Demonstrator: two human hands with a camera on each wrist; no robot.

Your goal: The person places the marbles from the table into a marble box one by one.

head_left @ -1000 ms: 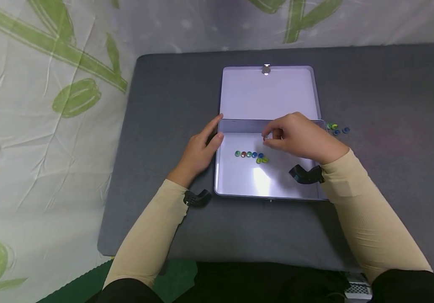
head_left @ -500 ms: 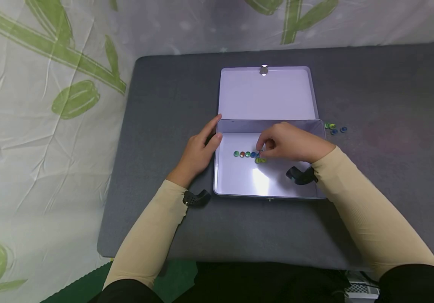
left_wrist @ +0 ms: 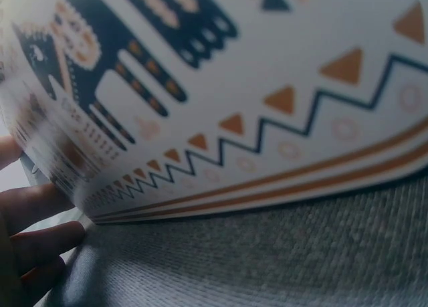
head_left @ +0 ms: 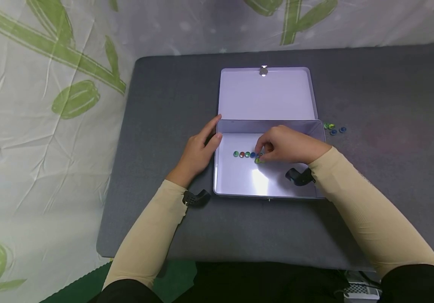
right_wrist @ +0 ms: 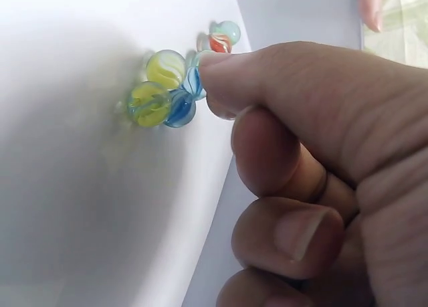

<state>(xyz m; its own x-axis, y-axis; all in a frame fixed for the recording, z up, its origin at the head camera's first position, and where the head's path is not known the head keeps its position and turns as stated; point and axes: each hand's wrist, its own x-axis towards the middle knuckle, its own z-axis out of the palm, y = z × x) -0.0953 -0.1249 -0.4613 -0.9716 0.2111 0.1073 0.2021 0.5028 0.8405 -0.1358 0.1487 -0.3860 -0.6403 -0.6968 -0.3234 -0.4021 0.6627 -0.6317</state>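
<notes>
A shallow metal box (head_left: pixel 232 179) lies open, pale inside. On its floor sits a row of glass marbles in green, red and blue; the red marble (head_left: pixel 242 154) is second from the left. Yellow-green marbles (right_wrist: pixel 150 104) touch a blue marble (right_wrist: pixel 179 109) in the right wrist view. My right hand (head_left: pixel 290 145) is inside the box at the row's right end, thumb and index finger pinching a marble (right_wrist: pixel 226 112) mostly hidden by the thumb. My left hand (head_left: pixel 194 155) rests against the box's left side, fingers extended, thumb at the rim.
The lid (head_left: pixel 266 94) lies folded back behind the box, with a metal clasp (head_left: pixel 263 71) at its far edge. Several loose marbles (head_left: pixel 333 131) lie on the grey table (head_left: pixel 387 97) right of the box. The box's patterned outer wall (left_wrist: pixel 281 133) fills the left wrist view.
My right hand has come down and slightly left with the pinched marble to the row's right end, barely shifting over the last half second. My left hand stays at the box's side.
</notes>
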